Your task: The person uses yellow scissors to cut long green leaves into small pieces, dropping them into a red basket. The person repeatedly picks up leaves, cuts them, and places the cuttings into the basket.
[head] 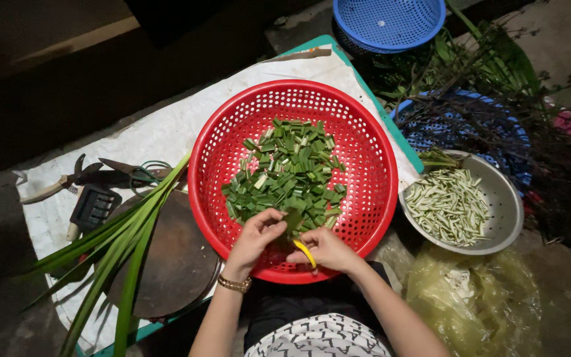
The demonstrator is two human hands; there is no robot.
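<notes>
A red perforated basket sits in front of me, holding a heap of cut green leaf pieces. Over its near rim, my left hand pinches a short green leaf piece. My right hand grips a small yellow-handled blade right beside that piece. A gold bracelet circles my left wrist. The blade's cutting edge is hidden between my fingers.
Long green leaves lie across a dark round board at left, near pruning shears on white cloth. A metal bowl of pale cut strips stands at right, above a yellowish plastic bag. A blue basket and twigs lie beyond.
</notes>
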